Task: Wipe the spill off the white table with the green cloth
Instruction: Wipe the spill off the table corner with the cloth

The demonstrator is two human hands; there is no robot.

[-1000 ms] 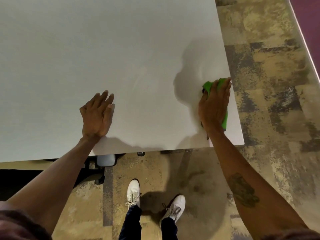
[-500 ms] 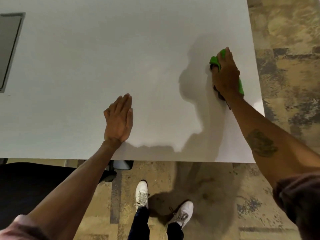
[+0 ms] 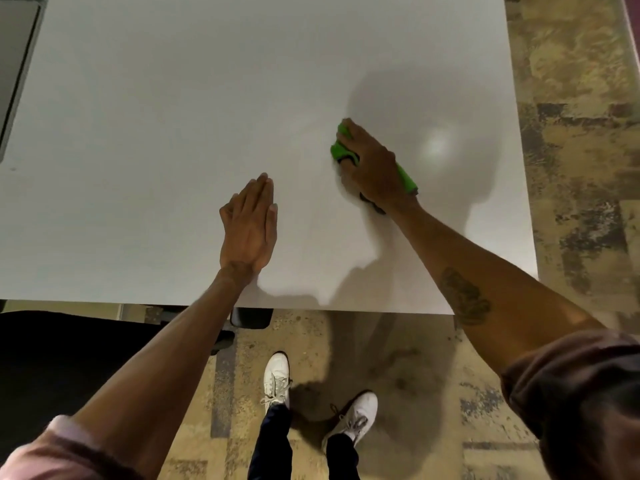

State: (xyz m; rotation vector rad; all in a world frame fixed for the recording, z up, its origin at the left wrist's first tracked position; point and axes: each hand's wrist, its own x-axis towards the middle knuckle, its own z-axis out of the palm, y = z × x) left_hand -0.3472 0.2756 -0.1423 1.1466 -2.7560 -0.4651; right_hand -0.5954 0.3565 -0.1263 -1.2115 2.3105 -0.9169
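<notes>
The white table fills the upper part of the head view. My right hand presses the folded green cloth flat on the table, right of centre; the cloth sticks out past my fingertips and beside my wrist. My left hand lies flat on the tabletop near the front edge, fingers together and holding nothing, a short way left of the cloth. No spill is plain to see; a bright light reflection shows just right of the cloth.
A grey inset panel sits at the table's far left. The table's right edge runs close to my right forearm, with patterned carpet beyond. My white shoes stand on the floor below the front edge. A dark chair is at lower left.
My right hand has slid the green cloth leftward from near the table's right edge toward the middle. My left hand has stayed flat on the table.
</notes>
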